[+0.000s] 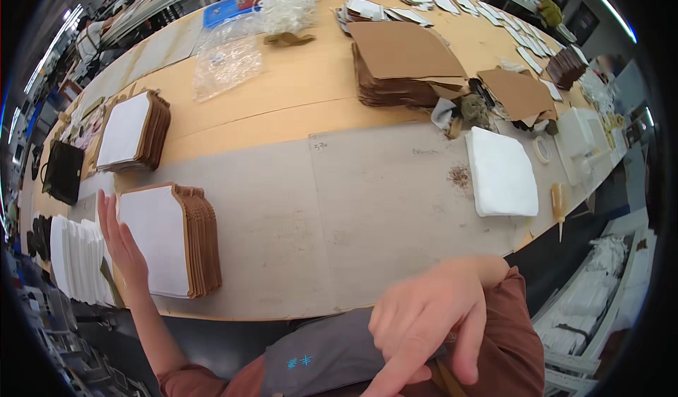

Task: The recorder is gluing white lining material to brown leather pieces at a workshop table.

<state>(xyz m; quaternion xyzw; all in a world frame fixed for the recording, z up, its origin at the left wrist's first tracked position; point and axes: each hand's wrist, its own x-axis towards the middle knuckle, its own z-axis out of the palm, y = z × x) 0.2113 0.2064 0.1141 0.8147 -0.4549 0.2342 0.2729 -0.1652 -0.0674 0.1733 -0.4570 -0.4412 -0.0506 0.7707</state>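
My left hand (pixel 126 249) is raised at the left edge of a stack of brown cut pieces (pixel 203 245) topped by a white sheet (pixel 154 238). Its fingers are stretched out and nothing shows in them. Whether it touches the stack, I cannot tell. In front of my grey apron (pixel 318 354) is my right hand (pixel 431 316), slightly blurred. The index finger points down and to the left, the thumb stands apart, and the other fingers are bent. No object is visible in it.
Another white-topped brown stack (pixel 127 132) lies farther back on the left. White folded pieces (pixel 76 259) stand at the far left. A white padded stack (pixel 501 174) and a glue bottle (pixel 558 203) lie right. Large brown sheets (pixel 406 51) are piled at the back.
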